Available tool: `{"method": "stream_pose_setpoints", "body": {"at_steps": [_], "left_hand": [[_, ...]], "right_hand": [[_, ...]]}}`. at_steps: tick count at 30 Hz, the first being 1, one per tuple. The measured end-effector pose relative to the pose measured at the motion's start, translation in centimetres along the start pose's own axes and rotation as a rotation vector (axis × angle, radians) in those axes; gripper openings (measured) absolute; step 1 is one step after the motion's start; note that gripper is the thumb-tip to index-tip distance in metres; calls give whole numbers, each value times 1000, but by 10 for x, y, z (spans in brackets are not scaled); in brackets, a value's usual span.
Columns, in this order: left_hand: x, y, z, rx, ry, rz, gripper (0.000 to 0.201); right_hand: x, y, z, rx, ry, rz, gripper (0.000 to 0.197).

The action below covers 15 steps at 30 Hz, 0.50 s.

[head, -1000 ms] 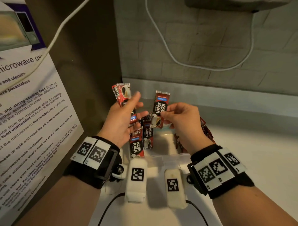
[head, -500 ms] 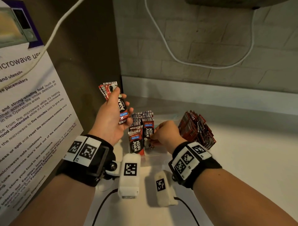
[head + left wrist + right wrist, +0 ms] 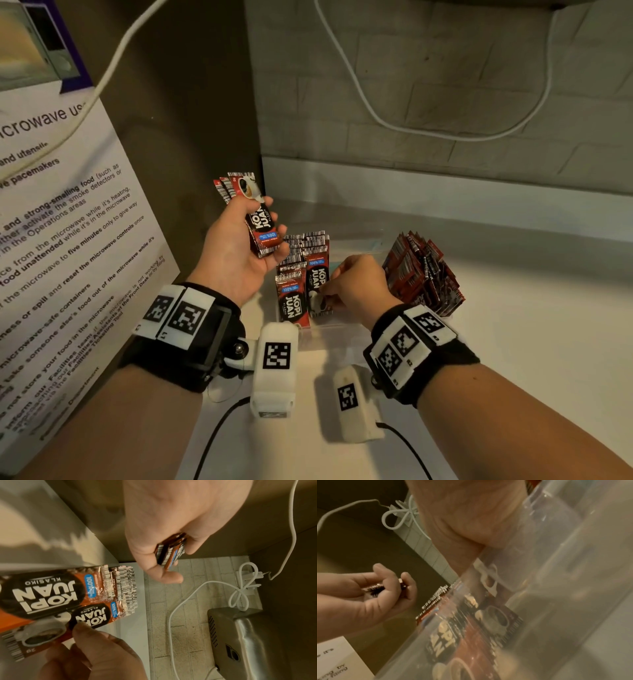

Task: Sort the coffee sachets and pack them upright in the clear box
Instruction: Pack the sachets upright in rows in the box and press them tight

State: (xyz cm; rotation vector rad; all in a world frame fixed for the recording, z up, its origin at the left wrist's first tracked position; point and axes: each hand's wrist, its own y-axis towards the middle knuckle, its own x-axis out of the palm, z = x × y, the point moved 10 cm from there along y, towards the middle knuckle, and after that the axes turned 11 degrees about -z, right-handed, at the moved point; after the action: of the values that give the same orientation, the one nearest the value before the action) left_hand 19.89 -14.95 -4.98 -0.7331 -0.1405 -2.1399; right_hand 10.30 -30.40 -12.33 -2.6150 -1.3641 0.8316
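Note:
Several red-and-black coffee sachets (image 3: 301,274) stand upright in rows at the left end of the clear box (image 3: 346,329). My right hand (image 3: 334,291) is down inside the box and pinches the lower end of one upright sachet (image 3: 318,287) beside those rows; its thumb (image 3: 96,639) presses on the sachet's face. Raised to the left of the box, my left hand (image 3: 248,228) grips a small stack of sachets (image 3: 262,222), seen edge-on between the fingers in the left wrist view as the stack (image 3: 171,550). In the right wrist view the packed sachets (image 3: 471,628) show through the box wall (image 3: 556,574).
A loose pile of sachets (image 3: 423,274) sits to the right of my right hand. A microwave notice board (image 3: 68,240) stands close on the left. The brick wall (image 3: 445,85) with a white cable (image 3: 359,85) closes the back. A metal wall unit (image 3: 248,642) hangs above.
My right hand has carried one sachet down from mid-air into the box next to the rows. My left hand has closed round its stack and drawn back to the left.

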Motion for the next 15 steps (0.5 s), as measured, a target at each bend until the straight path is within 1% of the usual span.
{"method": "stream_pose_setpoints", "body": {"at_steps": [2, 3, 5, 6, 8, 10, 12, 13, 15], "left_hand": [[2, -1, 0, 3, 4, -9, 20], [3, -2, 0, 5, 14, -17, 18], [6, -2, 0, 7, 43, -39, 14], [7, -3, -1, 3, 66, -48, 12], [10, -3, -4, -9, 116, -55, 7], [17, -5, -8, -25, 143, -75, 7], [26, -7, -14, -41, 169, -114, 8], [31, -8, -16, -47, 185, -132, 8], [36, -10, -20, -55, 201, -157, 10]], "right_hand": [[-8, -6, -6, -12, -45, 35, 33], [-15, -10, -11, -41, -36, 69, 34], [-29, -22, -28, -148, 71, 135, 32], [-35, -28, -39, -213, 138, 145, 30], [-40, -41, -59, -298, 271, 84, 25], [-37, -50, -75, -330, 358, -32, 19], [-33, -56, -87, -346, 331, -123, 14], [-30, -58, -89, -348, 289, -152, 16], [-27, -60, -91, -344, 209, -180, 16]]}}
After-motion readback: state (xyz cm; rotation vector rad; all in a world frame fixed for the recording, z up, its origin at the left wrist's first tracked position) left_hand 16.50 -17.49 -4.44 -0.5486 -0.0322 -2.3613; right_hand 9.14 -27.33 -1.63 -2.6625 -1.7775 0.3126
